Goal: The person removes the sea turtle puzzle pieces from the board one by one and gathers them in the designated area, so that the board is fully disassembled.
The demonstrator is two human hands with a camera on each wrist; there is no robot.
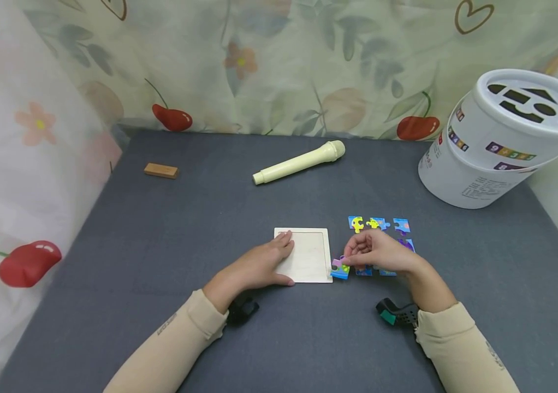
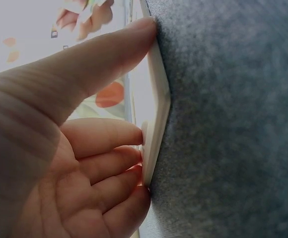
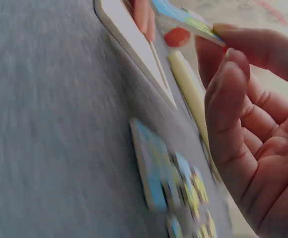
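A square pale wooden puzzle tray (image 1: 308,257) lies on the dark tabletop, with bare wood inside its raised rim. My left hand (image 1: 268,264) rests on its left side; in the left wrist view the fingertips touch one edge and the thumb (image 2: 109,49) lies along another. Between thumb and index finger, my right hand (image 1: 383,252) pinches a blue, green and pink jigsaw piece (image 1: 340,272) just beside the tray's right edge. The right wrist view shows that piece (image 3: 191,22) raised off the table. Several loose jigsaw pieces (image 1: 401,225) lie around and partly under the right hand.
Behind the tray lies a cream toy microphone (image 1: 298,162). A small wooden block (image 1: 161,171) is at the far left. The large white bucket (image 1: 490,158) with shape holes in its lid stands at the back right. Patterned cloth (image 1: 279,71) hangs behind the table.
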